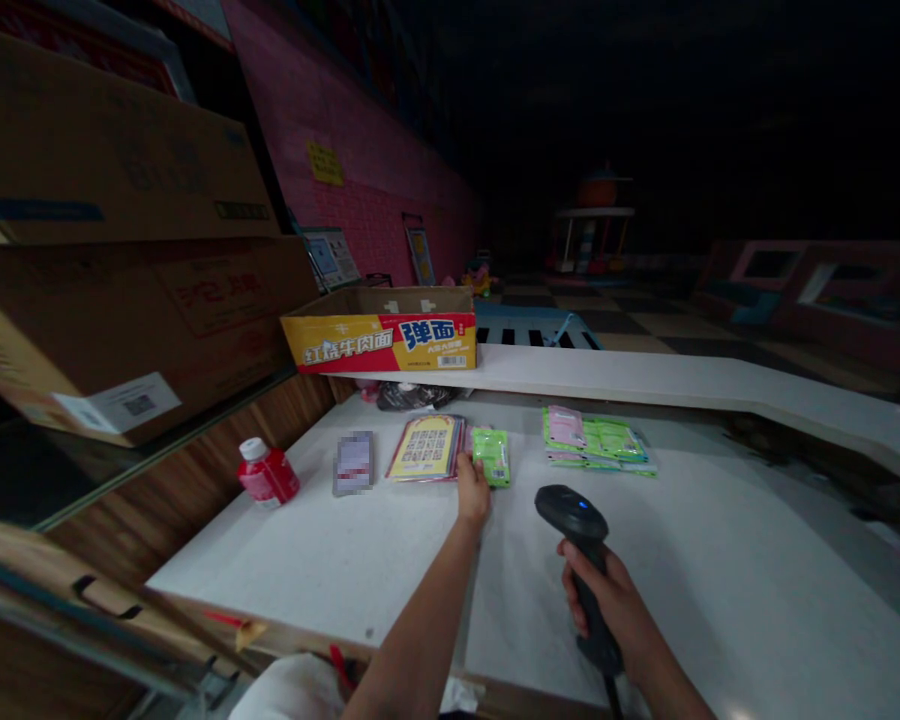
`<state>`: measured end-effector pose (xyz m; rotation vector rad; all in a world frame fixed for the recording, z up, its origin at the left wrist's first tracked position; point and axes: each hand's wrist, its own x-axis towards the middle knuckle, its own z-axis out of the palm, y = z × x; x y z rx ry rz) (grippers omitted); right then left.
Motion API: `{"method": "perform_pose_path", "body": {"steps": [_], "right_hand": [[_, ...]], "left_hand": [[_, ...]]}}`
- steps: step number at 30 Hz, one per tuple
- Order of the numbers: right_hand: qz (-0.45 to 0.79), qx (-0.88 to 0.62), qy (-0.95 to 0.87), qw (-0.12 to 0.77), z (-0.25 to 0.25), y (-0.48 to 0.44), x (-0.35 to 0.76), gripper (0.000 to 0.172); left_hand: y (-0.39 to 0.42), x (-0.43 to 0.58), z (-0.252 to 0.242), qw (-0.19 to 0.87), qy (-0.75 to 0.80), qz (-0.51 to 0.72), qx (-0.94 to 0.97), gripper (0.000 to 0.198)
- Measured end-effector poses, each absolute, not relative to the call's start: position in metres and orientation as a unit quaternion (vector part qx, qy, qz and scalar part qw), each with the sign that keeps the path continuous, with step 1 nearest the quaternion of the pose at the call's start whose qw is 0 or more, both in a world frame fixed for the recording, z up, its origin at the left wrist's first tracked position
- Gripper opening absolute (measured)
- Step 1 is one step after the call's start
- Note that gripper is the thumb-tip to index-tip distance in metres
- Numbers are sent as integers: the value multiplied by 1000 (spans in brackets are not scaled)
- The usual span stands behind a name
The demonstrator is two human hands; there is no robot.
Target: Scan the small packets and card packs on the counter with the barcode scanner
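My left hand (474, 490) grips the left edge of a small green packet (497, 460), low over the white counter. Just left of that hand lies a stack of booklets or cards, its yellow top sheet (425, 446) printed with dark patterns. My right hand (607, 610) is wrapped around the handle of a black barcode scanner (574, 512) with a blue light on its head. The scanner points forward and left, and its cable runs down. Farther right on the counter is a pile of green and pink packets (598, 440).
A red bottle with a white cap (267, 474) and a blurred-out flat item (353, 463) are on the counter's left. An open red and yellow carton (386, 340) stands on the raised ledge (607, 365). Large cardboard boxes (120, 330) are stacked at far left.
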<state>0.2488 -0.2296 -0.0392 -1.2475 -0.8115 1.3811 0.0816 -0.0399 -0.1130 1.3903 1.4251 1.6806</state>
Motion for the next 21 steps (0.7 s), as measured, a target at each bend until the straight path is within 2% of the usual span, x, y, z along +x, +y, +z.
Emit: {"method": "perform_pose_path", "body": {"steps": [3, 13, 21], "right_hand": [[571, -530, -338, 528, -35, -233, 243, 46], [573, -538, -347, 512, -37, -223, 251, 47], [588, -471, -390, 530, -46, -191, 293, 49]], "left_hand": [[-39, 81, -116, 240, 536, 620, 521, 12], [-33, 81, -123, 289, 491, 641, 514, 23], [-34, 77, -120, 290, 496, 625, 529, 22]]}}
